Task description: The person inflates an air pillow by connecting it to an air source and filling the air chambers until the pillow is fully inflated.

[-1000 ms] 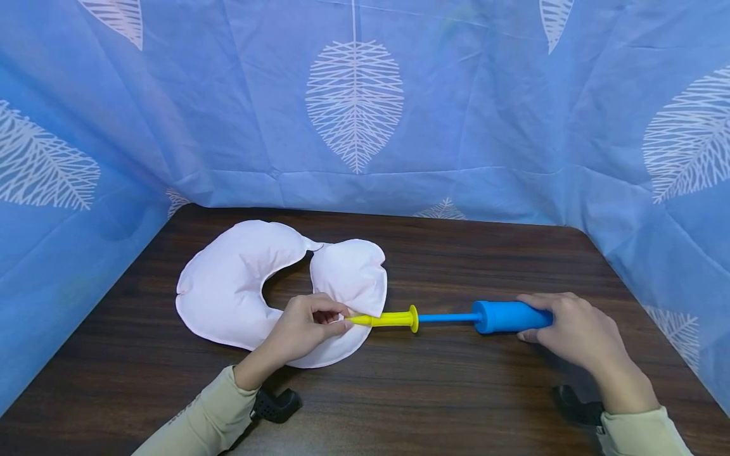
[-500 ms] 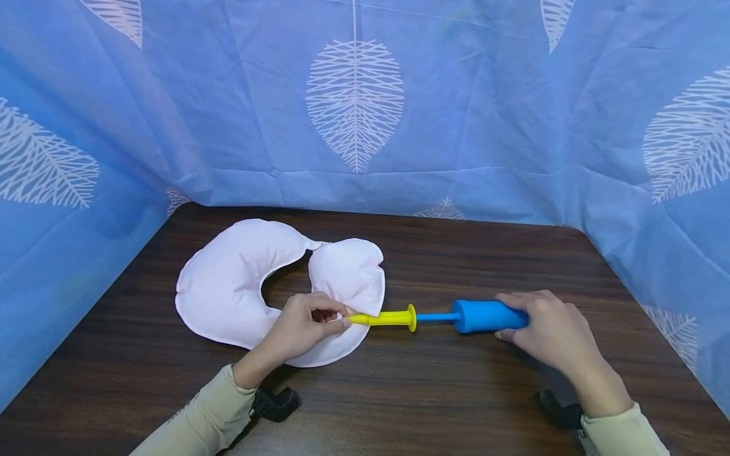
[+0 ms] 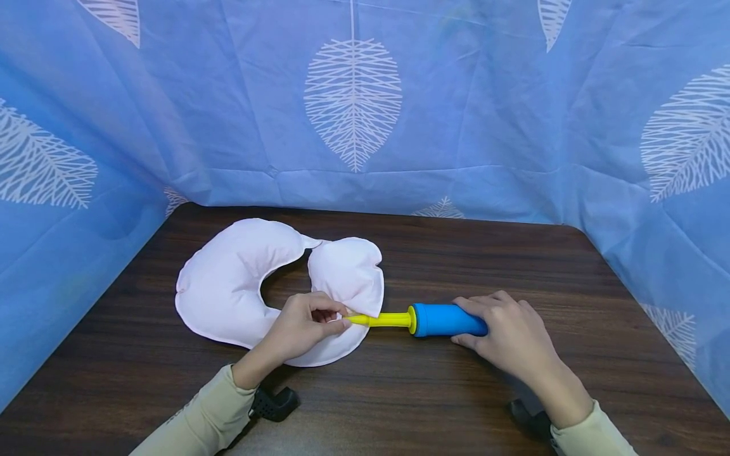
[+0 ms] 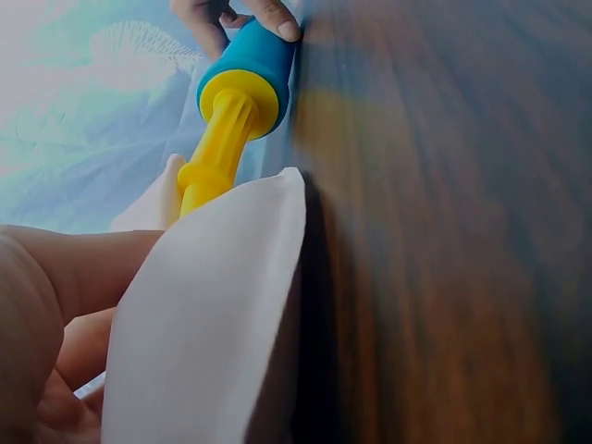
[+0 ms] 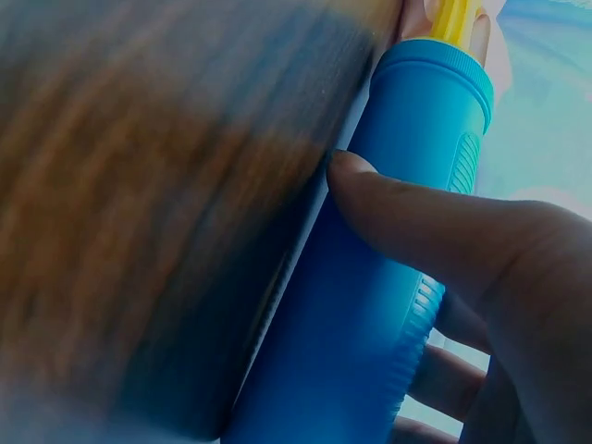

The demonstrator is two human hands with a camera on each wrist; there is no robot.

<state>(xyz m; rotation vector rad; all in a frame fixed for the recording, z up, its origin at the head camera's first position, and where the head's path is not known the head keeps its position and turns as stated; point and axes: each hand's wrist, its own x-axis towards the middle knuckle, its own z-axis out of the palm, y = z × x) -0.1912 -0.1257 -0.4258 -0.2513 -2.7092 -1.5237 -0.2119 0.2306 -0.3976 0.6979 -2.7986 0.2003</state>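
A pale pink inflatable neck pillow (image 3: 222, 285) lies on the table, its right end puffed and creased. My left hand (image 3: 302, 326) pinches the pillow's valve area around the tip of a hand pump's yellow nozzle (image 3: 390, 320); the fingertips and cloth hide the joint. Around the blue barrel of the hand pump (image 3: 445, 320), my right hand (image 3: 507, 329) grips with thumb on the near side and fingers over the far side. The barrel sits right against the nozzle's yellow flange. In the right wrist view the thumb lies across the blue barrel (image 5: 324, 305).
The dark wood-grain table (image 3: 428, 399) has rounded back corners. Blue cloth with white leaf prints (image 3: 353, 101) hangs along its back and sides. A black wrist-worn device (image 3: 276, 404) sticks out beside the left sleeve.
My right hand has slid the blue barrel leftward up to the yellow flange, and the thin blue rod has gone out of sight. My left hand and the pillow have stayed nearly still.
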